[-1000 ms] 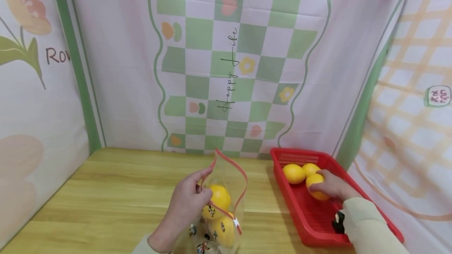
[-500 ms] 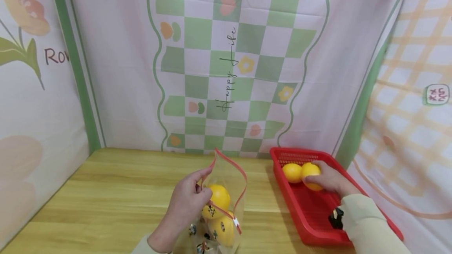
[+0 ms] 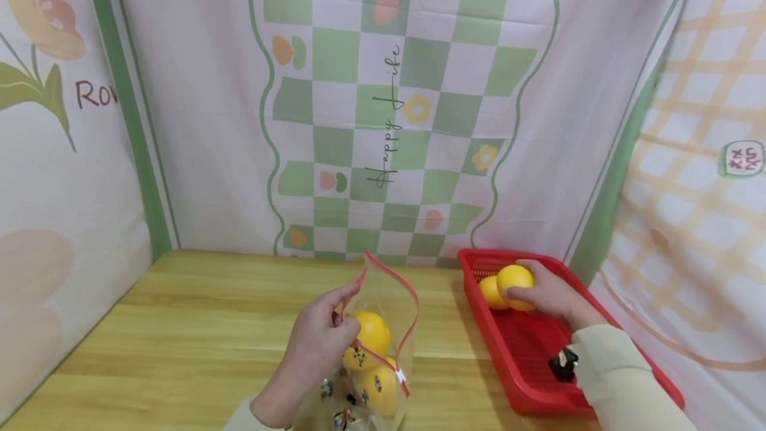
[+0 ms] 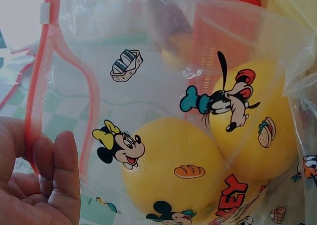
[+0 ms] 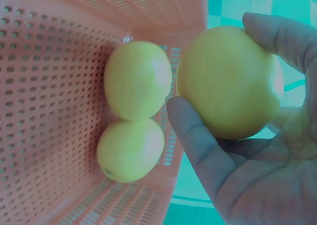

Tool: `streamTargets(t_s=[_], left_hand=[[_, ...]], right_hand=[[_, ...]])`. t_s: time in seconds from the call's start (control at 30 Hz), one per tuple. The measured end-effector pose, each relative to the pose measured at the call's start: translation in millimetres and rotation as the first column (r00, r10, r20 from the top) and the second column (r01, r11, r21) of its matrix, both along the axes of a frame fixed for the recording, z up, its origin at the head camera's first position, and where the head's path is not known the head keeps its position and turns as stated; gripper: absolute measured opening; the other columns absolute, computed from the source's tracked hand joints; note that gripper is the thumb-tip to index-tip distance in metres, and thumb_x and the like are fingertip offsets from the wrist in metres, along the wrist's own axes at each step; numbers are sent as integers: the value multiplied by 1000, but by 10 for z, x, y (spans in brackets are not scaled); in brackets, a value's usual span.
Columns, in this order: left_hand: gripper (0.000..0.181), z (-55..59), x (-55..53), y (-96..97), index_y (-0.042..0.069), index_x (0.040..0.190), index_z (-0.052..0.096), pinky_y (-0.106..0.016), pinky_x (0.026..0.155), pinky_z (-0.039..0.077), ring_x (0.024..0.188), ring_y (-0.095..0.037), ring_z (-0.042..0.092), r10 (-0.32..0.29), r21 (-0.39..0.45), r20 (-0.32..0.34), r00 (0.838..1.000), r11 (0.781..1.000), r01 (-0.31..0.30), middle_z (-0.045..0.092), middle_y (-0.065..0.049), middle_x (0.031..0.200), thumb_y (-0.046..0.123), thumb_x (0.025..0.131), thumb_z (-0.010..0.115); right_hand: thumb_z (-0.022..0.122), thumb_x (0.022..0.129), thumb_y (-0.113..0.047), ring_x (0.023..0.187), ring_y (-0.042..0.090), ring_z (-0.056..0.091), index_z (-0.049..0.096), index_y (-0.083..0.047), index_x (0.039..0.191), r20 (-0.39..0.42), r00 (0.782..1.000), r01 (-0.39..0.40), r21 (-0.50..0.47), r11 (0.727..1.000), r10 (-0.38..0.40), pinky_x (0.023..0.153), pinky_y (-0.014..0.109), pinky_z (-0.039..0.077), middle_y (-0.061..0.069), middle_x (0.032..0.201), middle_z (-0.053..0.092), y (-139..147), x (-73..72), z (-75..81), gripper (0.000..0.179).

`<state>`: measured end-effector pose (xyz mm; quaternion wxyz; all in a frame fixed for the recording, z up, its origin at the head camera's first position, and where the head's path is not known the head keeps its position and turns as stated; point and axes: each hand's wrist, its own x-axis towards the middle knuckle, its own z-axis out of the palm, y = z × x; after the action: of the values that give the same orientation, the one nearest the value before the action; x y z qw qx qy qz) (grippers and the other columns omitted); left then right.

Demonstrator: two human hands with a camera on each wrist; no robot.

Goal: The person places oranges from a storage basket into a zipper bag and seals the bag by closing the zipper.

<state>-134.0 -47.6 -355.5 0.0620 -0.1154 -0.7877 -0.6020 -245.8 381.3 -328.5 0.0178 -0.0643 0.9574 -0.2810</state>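
Note:
My left hand point(image 3: 320, 334) pinches the red zip edge point(image 4: 35, 106) of a clear plastic bag point(image 4: 148, 22) printed with cartoon figures. The bag's mouth gapes, and a white slider point(image 3: 399, 376) sits on the zip. Two round yellow fruits point(image 4: 168, 170) show inside it, one beside the other. Over the red basket point(image 3: 499, 361), my right hand point(image 3: 550, 291) holds another round yellow fruit point(image 5: 228, 81) between thumb and fingers. Two more yellow fruits point(image 5: 137, 80) lie end to end in the basket; in the head view the held one partly covers them.
The basket, with perforated walls, stands at the right on a wood-grain table point(image 3: 197, 324). Printed cloth point(image 3: 197, 118) hangs behind and on both sides. A small black device point(image 3: 562, 364) sits at the right sleeve.
My right hand has carried its fruit up and back to the left, so it now overlaps the fruits at the basket's far end. The left hand and bag have stayed put.

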Motion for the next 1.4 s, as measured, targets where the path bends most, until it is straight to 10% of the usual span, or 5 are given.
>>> streamTargets(t_s=[1.4], left_hand=[[57, 15, 25, 13, 8, 147, 59, -15, 39, 29, 45, -7, 34, 8, 4, -2, 1000, 1000, -8, 45, 4, 56, 4, 90, 58]], right_hand=[[74, 91, -46, 117, 33, 54, 30, -15, 161, -39, 996, -82, -132, 988, 78, 87, 40, 52, 16, 142, 51, -973, 270, 444, 88]])
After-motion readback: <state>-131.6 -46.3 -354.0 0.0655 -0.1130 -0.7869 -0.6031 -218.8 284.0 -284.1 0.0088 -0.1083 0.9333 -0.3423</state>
